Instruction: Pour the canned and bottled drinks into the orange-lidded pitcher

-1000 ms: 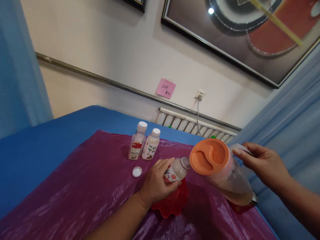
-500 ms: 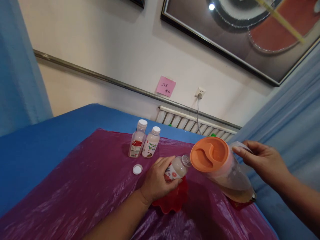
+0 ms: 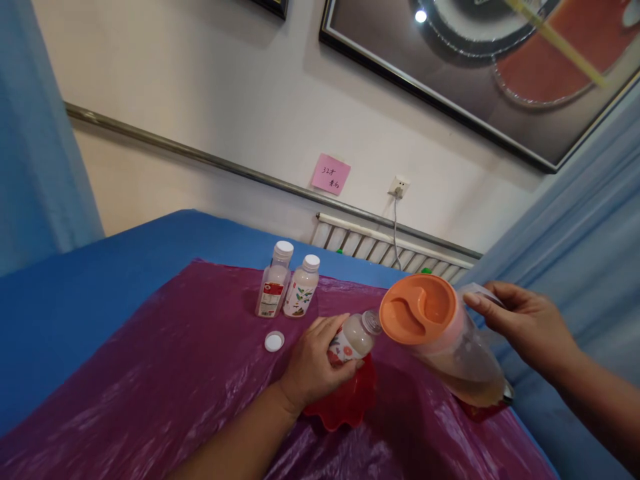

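Observation:
My left hand (image 3: 316, 363) is wrapped round a small uncapped bottle (image 3: 356, 337) with a flowered label, tilted with its mouth to the right. The bottle's mouth meets or nearly meets the rim of a clear pitcher (image 3: 463, 373) with an orange lid (image 3: 419, 308). By its handle my right hand (image 3: 525, 325) grips the pitcher, which leans left and holds a brownish liquid. Beneath the left hand sits a red scalloped bowl (image 3: 345, 403), partly hidden. Whether liquid is flowing between pitcher and bottle I cannot tell.
Two white-capped bottles stand behind: one with a red label (image 3: 271, 293), one with a leafy label (image 3: 301, 287). A loose white cap (image 3: 274, 342) lies before them on the purple plastic sheet (image 3: 165, 360). Something red, partly hidden, lies below the pitcher. A radiator (image 3: 360, 241) lines the wall.
Almost nothing differs. The view has shifted very slightly; both hands keep hold of the bottle and the pitcher in the same tilted pose.

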